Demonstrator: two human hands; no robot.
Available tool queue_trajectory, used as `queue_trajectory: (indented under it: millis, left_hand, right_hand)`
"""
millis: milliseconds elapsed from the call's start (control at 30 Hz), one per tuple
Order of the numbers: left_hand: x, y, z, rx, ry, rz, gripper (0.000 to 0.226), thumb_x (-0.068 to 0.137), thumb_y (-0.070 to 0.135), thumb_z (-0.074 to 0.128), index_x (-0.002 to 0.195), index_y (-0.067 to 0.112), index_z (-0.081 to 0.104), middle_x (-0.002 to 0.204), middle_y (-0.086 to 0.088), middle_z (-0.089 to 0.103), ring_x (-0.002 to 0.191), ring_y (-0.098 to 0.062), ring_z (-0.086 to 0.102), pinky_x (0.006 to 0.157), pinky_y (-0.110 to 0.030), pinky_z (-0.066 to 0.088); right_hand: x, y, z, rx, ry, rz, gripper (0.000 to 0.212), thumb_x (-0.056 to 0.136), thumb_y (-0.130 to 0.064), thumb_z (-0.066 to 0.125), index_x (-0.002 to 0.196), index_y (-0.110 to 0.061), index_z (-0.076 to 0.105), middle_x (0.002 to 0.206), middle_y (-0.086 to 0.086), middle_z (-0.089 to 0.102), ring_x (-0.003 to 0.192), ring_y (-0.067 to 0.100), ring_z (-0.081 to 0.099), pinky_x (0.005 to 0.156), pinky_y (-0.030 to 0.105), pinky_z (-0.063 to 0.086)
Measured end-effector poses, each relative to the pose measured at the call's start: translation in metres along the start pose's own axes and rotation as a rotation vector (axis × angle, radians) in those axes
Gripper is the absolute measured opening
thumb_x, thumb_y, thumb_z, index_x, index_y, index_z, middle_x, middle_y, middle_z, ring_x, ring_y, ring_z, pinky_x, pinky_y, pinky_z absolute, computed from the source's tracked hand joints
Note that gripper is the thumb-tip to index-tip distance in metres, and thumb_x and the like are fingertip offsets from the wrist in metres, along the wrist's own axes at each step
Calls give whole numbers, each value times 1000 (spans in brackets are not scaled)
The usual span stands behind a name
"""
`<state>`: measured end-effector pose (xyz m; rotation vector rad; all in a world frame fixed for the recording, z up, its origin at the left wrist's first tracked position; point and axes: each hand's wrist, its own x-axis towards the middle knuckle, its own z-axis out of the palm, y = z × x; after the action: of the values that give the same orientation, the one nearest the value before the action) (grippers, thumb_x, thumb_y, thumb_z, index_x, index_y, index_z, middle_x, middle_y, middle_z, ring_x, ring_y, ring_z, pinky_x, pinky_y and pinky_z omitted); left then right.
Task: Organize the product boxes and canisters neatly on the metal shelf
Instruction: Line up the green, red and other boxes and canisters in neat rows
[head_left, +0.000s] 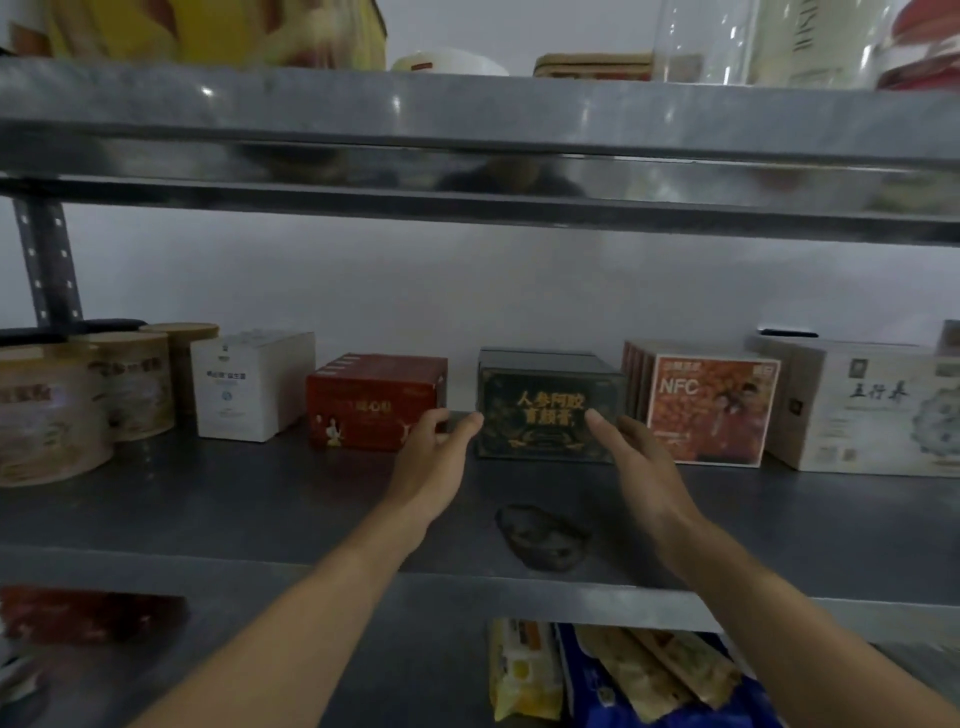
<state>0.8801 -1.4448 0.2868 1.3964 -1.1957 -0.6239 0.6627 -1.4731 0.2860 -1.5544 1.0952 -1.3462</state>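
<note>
Dark green box with gold lettering (548, 408) sits mid-shelf on the grey metal shelf (260, 499), between a red box (374, 402) and an orange NFC box (709, 410). Left hand (434, 457) and right hand (634, 457) reach forward, fingers spread, flanking it, gripping nothing.

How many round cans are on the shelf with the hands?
3, all at the left end: a big front can, one behind it, one farthest back beside the white box. More may hide off-frame.
</note>
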Motion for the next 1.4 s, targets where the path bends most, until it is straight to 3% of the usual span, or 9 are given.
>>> queue_trajectory:
  millis: [167, 267, 400, 533, 700, 767, 867, 1100, 1400]
  left_hand:
    - [26, 7, 27, 39, -47, 55, 71, 89, 53, 58, 148, 23, 32, 140, -1, 49, 126, -22, 47, 98, -34, 38]
    - [47, 5, 39, 50, -60, 76, 81, 88, 53, 61, 152, 23, 22, 150, -5, 38, 133, -24, 41, 101, -31, 35]
    - [72, 0, 52, 62, -51, 114, 89, 81, 51, 71, 149, 22, 23, 142, 0, 42, 120, -14, 45, 91, -24, 34]
    - [90, -12, 57, 103, -47, 152, 93, 69, 45, 84, 142, 25, 30, 132, 5, 49, 114, -10, 49, 92, -24, 38]
    - [100, -28, 55, 167, -93, 141, 113, 61, 46, 88, 150, 28, 21, 138, 8, 48, 126, -13, 47, 105, -27, 37]
    - [100, -30, 54, 162, -122, 129, 107, 65, 42, 87, 149, 29, 21, 132, 15, 48, 122, -8, 47, 100, -17, 36]
    - [100, -30, 55, 169, -156, 152, 89, 74, 33, 83, 142, 34, 26, 110, 32, 44, 114, 1, 44, 73, 6, 32]
    - [106, -35, 57, 179, -143, 213, 87, 79, 28, 79, 146, 30, 23, 110, 33, 41, 115, 2, 41, 72, 9, 31]
    - [109, -38, 58, 162, -137, 217, 83, 81, 24, 76, 142, 37, 21, 109, 39, 36, 117, 5, 36, 73, 9, 28]
  right_hand:
    - [28, 8, -8, -6, 76, 0, 82, 80, -64, 65, 146, -20, 42, 141, -3, 53, 127, 18, 49, 112, 39, 36]
    - [45, 11, -10, -32, 85, -3, 70, 84, -57, 66, 140, -21, 46, 136, 0, 57, 119, 18, 54, 110, 41, 39]
    - [70, 20, -13, -86, 83, -14, 58, 89, -47, 66, 137, -20, 48, 121, -4, 58, 104, 13, 52, 95, 27, 39]
    - [92, 26, -9, -166, 41, 33, 95, 66, -70, 73, 143, -23, 42, 131, -3, 60, 115, 21, 58, 104, 37, 44]
    - [111, 38, -12, -187, -72, 33, 86, 73, -44, 82, 143, -29, 36, 125, -9, 56, 114, 16, 53, 102, 32, 40]
    - [115, 46, -13, -235, -92, 24, 88, 68, -38, 87, 141, -29, 38, 125, -12, 59, 116, 15, 55, 102, 33, 42]
    - [122, 56, -13, -269, -110, 20, 95, 61, -36, 91, 140, -27, 40, 126, -8, 63, 117, 17, 59, 105, 40, 46]
    - [126, 63, -14, -272, -107, -44, 87, 67, -30, 90, 137, -22, 40, 120, -9, 61, 112, 13, 57, 94, 26, 45]
    - [126, 65, -15, -285, -114, -120, 91, 69, -31, 88, 143, -23, 36, 123, -11, 58, 116, 13, 55, 93, 24, 43]
